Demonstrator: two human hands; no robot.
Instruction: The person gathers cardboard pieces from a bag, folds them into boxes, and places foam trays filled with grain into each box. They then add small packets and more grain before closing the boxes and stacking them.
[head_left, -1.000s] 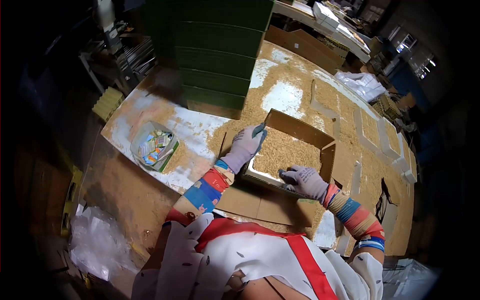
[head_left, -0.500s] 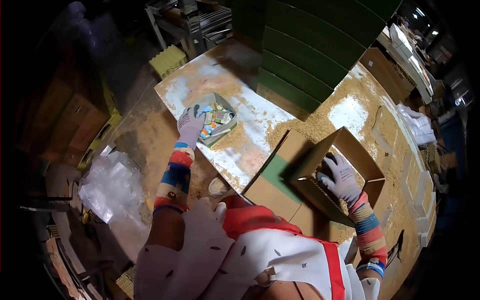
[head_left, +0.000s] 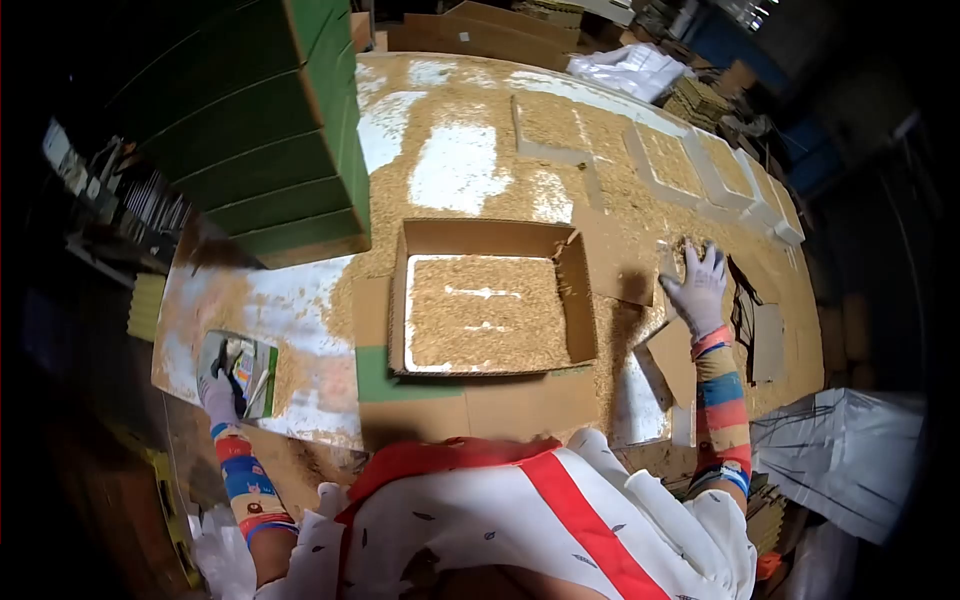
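My left hand point(head_left: 218, 392), in a pale glove with dark fingertips, reaches into a small box point(head_left: 272, 382) at the table's left edge. Printed packets point(head_left: 240, 362) lie inside that box, right by the fingers, whose grip is too shadowed to make out. My right hand point(head_left: 697, 285), also gloved, is open with fingers spread over loose wood shavings on the right side. Between the hands stands an open cardboard carton point(head_left: 487, 236). A white tray point(head_left: 409, 320) filled with shavings point(head_left: 490, 308) sits in it, white ridges showing through.
Tall green stacked boxes point(head_left: 270, 165) rise at the back left. White trays of shavings point(head_left: 665, 165) line the back right. Cardboard flaps point(head_left: 615, 255) and loose pieces point(head_left: 768, 342) lie near my right arm. Clear plastic wrap point(head_left: 630, 70) is bunched beyond the table.
My right hand has left the carton and moved right, out over the shavings. My left hand remains at the packet box. The view has swung to the right.
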